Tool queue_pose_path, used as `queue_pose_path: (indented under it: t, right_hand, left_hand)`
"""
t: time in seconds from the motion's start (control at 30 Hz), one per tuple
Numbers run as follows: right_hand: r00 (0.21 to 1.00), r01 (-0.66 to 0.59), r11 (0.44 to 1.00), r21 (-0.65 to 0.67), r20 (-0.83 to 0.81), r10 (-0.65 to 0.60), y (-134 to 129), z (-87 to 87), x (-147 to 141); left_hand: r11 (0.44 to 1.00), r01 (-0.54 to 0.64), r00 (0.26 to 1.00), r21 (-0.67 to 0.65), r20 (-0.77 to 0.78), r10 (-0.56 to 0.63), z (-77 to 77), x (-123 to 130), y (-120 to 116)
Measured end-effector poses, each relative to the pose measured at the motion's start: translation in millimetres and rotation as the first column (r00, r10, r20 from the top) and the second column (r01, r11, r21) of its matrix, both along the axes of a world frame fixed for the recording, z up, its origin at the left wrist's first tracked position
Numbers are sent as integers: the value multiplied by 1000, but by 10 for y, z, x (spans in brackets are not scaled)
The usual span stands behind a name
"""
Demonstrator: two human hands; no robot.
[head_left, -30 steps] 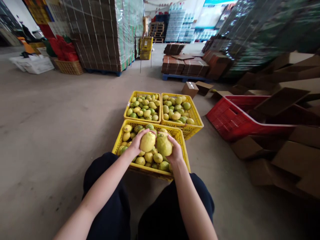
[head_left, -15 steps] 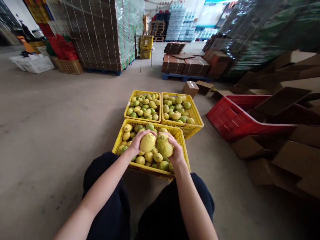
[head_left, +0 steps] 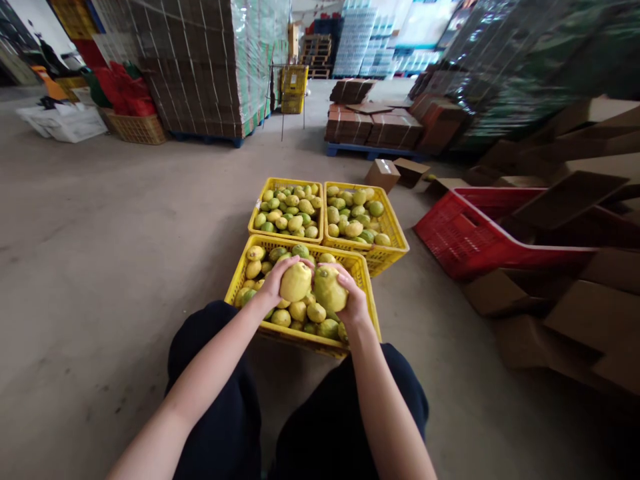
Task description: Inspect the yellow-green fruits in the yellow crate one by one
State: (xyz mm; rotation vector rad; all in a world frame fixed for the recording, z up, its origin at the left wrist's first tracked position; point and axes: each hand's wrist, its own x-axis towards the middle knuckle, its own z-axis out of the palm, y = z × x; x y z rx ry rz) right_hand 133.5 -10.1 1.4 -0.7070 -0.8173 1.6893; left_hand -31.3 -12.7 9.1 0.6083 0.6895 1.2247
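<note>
My left hand (head_left: 275, 285) is closed around a pale yellow guava (head_left: 295, 283) with its stem end turned up. In my right hand (head_left: 355, 301) is a larger, bumpy, yellow-green guava (head_left: 329, 289). Both fruits are held close side by side, a narrow gap between them, above the front yellow crate (head_left: 369, 293). Loose yellow and green guavas (head_left: 281, 317) lie in that crate below my hands. Some of my fingers are hidden behind the fruit.
Two more yellow crates of fruit, a left one (head_left: 253, 227) and a right one (head_left: 397, 230), stand behind the front crate. A red crate (head_left: 463, 233) and open cardboard boxes (head_left: 565, 327) lie at the right. Flattened cardboard (head_left: 373, 130) sits on a blue pallet (head_left: 345, 150) further back.
Both hands keep hold of the same two fruits, almost unmoved. The view has tilted very slightly, so the crates behind appear a little higher.
</note>
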Motion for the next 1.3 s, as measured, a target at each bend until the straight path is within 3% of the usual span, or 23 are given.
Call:
queue_pose_path:
  t: [0.1,0.23,0.33,0.43,0.6,0.77,1.1,1.3]
  right_hand:
    - [1000,6,1000,-17,-24,-6,-4,4,-25]
    - [997,34,995,-95,-59,-40,-5,7,-115]
    - [995,80,971,-224,-37,-91,23,-24,-219]
    - [986,126,905,-407,-47,-158,62,-61,-296]
    - [954,121,801,-586,-155,-258,83,-38,-320]
    - [923,76,814,-577,-267,-275,64,50,-335]
    - [937,133,738,-662,-158,-311,102,-19,-349]
    - [933,126,725,-677,-168,-319,112,-37,-341]
  left_hand:
    - [997,1,999,-72,54,2,16,12,9]
    - [963,-25,984,-270,163,71,68,67,38]
    - [882,-108,961,-460,178,211,63,106,71]
    - [789,-173,944,-590,128,303,6,122,104]
    - [776,-246,916,-581,122,382,-57,134,154]
    - [759,-214,909,-615,160,386,-16,150,185]
    - [745,-164,880,-646,246,407,-11,142,177]
    - [759,-155,877,-633,266,401,-5,126,177]
